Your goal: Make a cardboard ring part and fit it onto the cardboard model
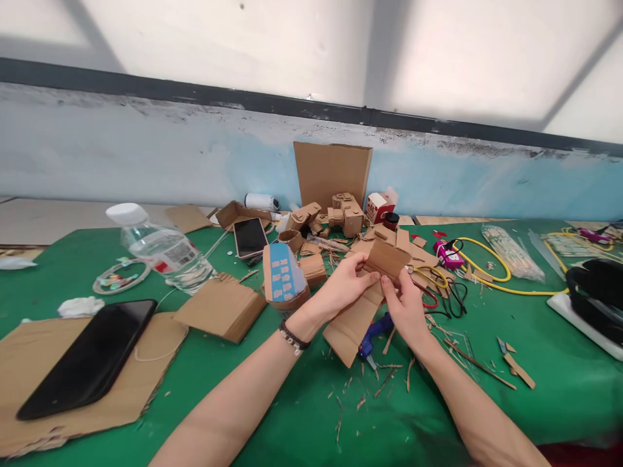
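Observation:
Both of my hands grip a creased strip of brown cardboard [357, 318], held up over the green table. My left hand [351, 280] pinches it from the left along a fold, thumb on top. From the right, my right hand [405, 308] closes on the same fold, its thumb near the left one. Below the strip lies a blue glue gun [374, 334], partly hidden by the cardboard. Just left of my left wrist stands a cardboard piece with a blue printed label [283, 272]. A cardboard camera model [349, 214] sits farther back.
On the left are a water bottle [163, 250], a black tablet-like device [90, 357] on a cardboard sheet [150, 392], and a cardboard box [221, 308]. A phone [250, 237] lies behind. Yellow cable [501, 259], a bag of sticks [513, 251] and cardboard scraps [518, 370] are at right.

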A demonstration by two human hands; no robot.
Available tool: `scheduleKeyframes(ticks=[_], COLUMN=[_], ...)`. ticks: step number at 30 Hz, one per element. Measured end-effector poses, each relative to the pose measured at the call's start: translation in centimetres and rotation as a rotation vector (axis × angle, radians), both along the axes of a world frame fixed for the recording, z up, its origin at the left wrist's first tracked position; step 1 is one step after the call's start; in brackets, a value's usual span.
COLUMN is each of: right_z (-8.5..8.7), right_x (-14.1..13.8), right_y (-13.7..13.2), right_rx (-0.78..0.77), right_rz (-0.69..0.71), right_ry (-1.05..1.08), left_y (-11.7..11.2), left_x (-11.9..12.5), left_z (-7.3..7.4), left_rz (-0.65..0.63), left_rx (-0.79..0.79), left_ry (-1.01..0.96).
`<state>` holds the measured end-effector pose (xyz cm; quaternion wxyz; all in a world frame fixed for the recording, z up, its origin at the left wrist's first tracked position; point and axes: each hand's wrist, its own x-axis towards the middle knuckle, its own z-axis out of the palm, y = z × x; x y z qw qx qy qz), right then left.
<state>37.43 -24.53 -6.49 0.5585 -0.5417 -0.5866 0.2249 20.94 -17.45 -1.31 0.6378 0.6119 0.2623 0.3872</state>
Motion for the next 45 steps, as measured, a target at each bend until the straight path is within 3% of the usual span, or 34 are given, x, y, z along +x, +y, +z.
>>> scheduleKeyframes(ticks=[3, 9, 19, 23, 27, 40, 45], right_z=[0.0, 1.5, 3.9, 3.9, 3.7, 1.4, 1.6], right_x=[-0.2, -0.4, 2.1, 2.8, 2.9, 1.6, 1.7], right_y=[0.0, -1.3, -0.7, -0.4, -0.4, -0.6, -0.4], right_rx=[-0.017, 0.159, 0.030, -0.051, -0.102, -0.012, -0.012], right_rz=[0.024, 0.002, -0.014, 0.089, 0.164, 0.055, 0.052], right_ry=[0.012, -0.232, 0.111, 0.247, 0.228, 0.102, 0.097], left_y=[-0.1, -0.8, -0.6, -0.7, -0.7, -0.5, 0.0], left_x=[0.0, 0.3, -0.7, -1.1, -1.1, -0.3, -0.6], left_z=[0.0, -0.8, 2.6, 2.8, 2.8, 1.1, 1.4], left_rz=[-0.016, 0.003, -0.136, -0.147, -0.124, -0.009, -0.095], left_rx=[-0.025, -0.063, 0.096, 0.129, 0.181, 0.148, 0.140], left_ry=[-0.039, -0.116, 0.048, 0.129, 0.150, 0.071, 0.054])
